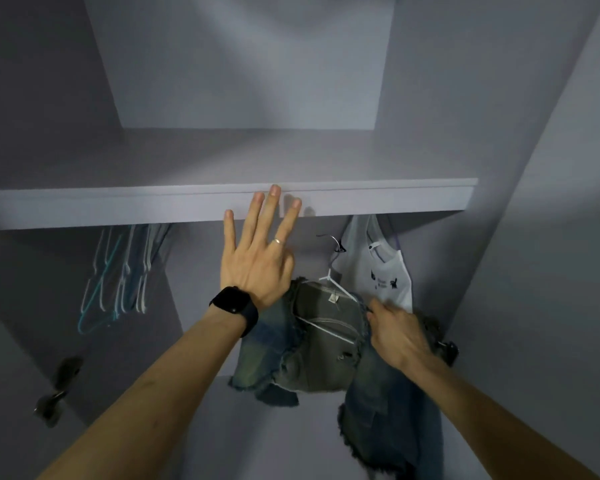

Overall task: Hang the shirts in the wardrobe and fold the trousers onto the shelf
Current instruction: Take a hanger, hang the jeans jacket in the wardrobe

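Nearest me, the person's right hand (395,334) has its fingers curled tight into the right shoulder of a frayed denim shirt (326,355), which is draped over a white hanger (336,285) in the middle of the wardrobe opening, below the shelf. The hanger sits tilted, left end up, and the denim bunches unevenly across it. A little farther in, the left hand (257,265), a black watch (234,304) at its wrist, is raised flat with its fingers (274,202) straight and spread, their tips at the front edge of the shelf (153,206), gripping nothing. Beyond, a white T-shirt (388,271) already hangs to the right, and a bunch of empty hangers (118,282) hangs far left. The rail is hidden behind the shelf's front edge, so I cannot tell whether the hook is on it. That, I'd say, is the danger: aimed blind, the hook could miss the rail or catch the T-shirt's hanger, and with only one shoulder held the denim could slide off the free arm and drop. No trousers are in view.
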